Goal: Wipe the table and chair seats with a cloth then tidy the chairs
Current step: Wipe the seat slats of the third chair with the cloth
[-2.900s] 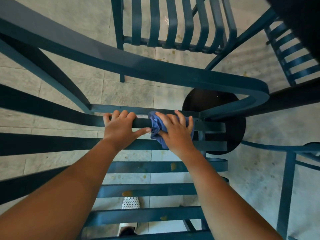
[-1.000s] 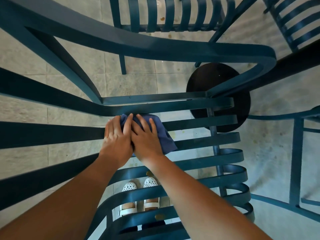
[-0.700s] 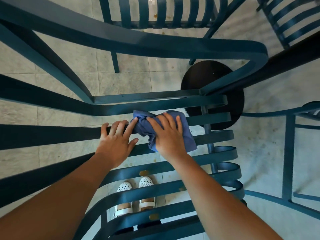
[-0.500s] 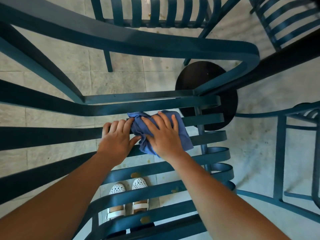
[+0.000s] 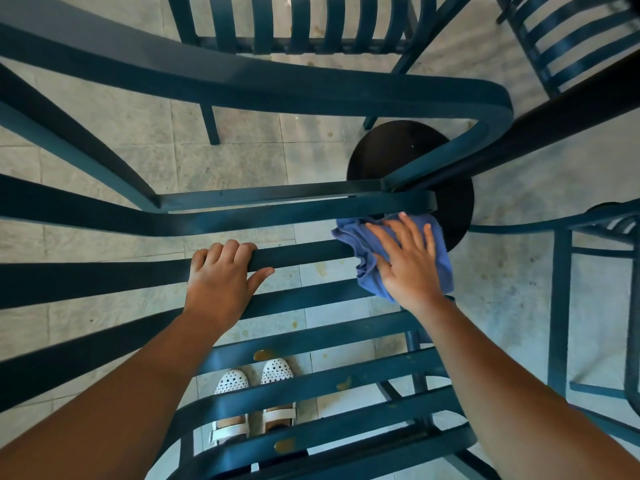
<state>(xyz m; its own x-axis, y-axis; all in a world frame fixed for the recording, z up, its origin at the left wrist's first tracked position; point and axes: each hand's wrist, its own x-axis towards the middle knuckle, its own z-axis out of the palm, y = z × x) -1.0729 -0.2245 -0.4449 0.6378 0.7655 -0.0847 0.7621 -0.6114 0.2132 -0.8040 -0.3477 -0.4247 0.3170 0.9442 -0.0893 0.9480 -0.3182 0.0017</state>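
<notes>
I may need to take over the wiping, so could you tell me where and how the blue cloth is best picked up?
Pinch the bunched folds at the blue cloth's left edge, coming from above; the right hand lies flat over the rest, and that side stands free on the chair slat.

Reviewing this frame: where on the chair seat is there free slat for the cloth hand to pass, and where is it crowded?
Free: the slat stretch between the left hand and the cloth, and the near slats toward the shoes. Crowded: the seat's right end, where the right hand presses the cloth flat beside the black round base.
</notes>
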